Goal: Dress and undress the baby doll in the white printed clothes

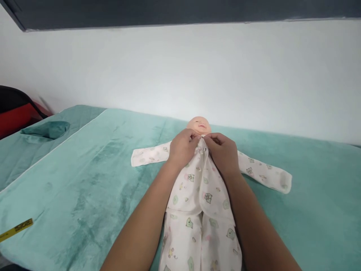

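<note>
A baby doll lies on its back, dressed in a white baby outfit printed with small green animals. Its two sleeves stretch out to either side, and the top's front panels meet down the middle. At the neckline, my left hand pinches the collar edge between thumb and fingers. Opposite it, my right hand grips the other side of the collar, fingertips almost touching those of the left. A few snaps show on the upper chest below my fingers. What exactly lies between the fingertips is partly hidden.
A teal plush cover spreads beneath the doll, up to a white wall. At the left are a teal padded piece with an oval hole, a red and black object, and a yellow strip near the edge.
</note>
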Available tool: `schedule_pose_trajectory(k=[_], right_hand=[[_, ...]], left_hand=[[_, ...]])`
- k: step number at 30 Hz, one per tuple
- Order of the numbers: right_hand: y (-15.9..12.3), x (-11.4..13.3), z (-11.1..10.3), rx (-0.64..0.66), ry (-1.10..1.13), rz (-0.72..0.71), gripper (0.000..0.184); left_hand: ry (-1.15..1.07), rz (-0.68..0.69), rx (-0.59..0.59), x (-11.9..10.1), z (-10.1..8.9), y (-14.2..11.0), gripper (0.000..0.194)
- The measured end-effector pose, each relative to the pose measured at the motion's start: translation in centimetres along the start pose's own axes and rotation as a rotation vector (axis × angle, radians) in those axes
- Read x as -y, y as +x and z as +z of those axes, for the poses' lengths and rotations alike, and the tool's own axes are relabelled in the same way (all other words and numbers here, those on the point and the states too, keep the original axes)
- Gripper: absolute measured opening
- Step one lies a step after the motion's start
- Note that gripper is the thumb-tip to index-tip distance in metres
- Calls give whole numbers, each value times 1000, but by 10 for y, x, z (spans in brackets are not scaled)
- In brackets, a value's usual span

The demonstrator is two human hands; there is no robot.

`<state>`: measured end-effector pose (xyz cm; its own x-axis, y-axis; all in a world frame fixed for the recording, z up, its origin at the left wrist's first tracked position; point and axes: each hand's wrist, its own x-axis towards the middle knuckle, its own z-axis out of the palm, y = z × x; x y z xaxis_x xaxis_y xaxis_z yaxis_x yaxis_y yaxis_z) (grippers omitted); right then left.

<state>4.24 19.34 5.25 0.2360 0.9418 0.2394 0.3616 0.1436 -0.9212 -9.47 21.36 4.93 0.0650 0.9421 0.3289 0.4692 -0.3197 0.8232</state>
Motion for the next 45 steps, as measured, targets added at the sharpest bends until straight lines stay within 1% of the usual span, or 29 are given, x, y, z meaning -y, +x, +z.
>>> schedule_pose_trajectory(k=[3,8,15,22,28,36,45], right_hand=[[-1,1,0,4,9,-8,20],[-1,0,0,24,16,-4,21],[1,-1,-1,49,14,-3,21],[1,-3,-1,55,1,-22,19],[1,-4,-1,75,54,-20,18],[1,-2,-2,74,92,6,18],[1,-3,-2,62,138,-10,14]], left_hand=[[-90,-4,16,-3,-2,1,18],[-229,-89,53,-5,-2,1,12],[-283,-162,46,1,-1,2,14],[-469,-184,31,7,-1,6,15],[-462,-217,13,2,-1,4,13],[-410,-196,13,0,-3,2,14],[-481,-205,34,1,-4,2,11]])
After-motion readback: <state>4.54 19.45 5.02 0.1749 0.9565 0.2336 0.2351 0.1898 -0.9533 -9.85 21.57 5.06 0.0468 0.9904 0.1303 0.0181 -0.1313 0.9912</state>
